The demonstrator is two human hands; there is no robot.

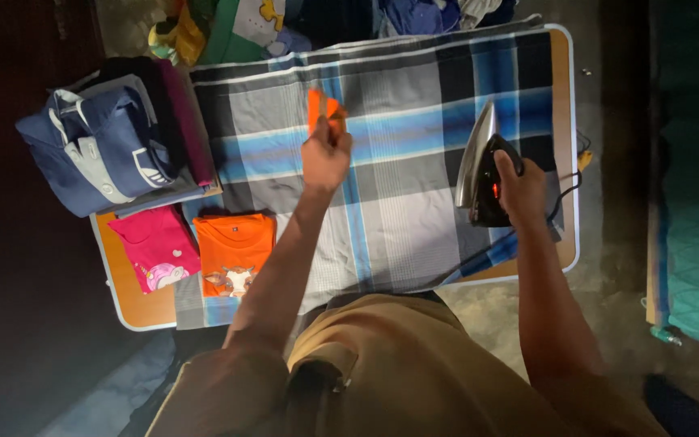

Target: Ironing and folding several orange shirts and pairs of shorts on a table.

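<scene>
Khaki trousers [390, 364] fill the bottom of frame. Left hand [325, 155] at upper centre, fingers pinched on a small bright orange cloth piece [323, 109], crumpled, over the checked blue-grey cloth [406, 202]. Right hand [521, 188] at centre right wraps the black handle of the iron [479, 166], tipped on edge, soleplate shiny.

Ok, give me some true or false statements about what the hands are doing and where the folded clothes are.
1. The right hand grips a black-handled electric iron standing on its heel. True.
2. The left hand is empty. False: its fingers pinch a small orange piece of cloth.
3. A folded orange T-shirt lies beside a folded pink T-shirt. True.
4. The table is covered by a plain white sheet. False: it is a blue, grey and black checked cloth.
5. The folded navy jacket lies right of the iron. False: far left.
</scene>
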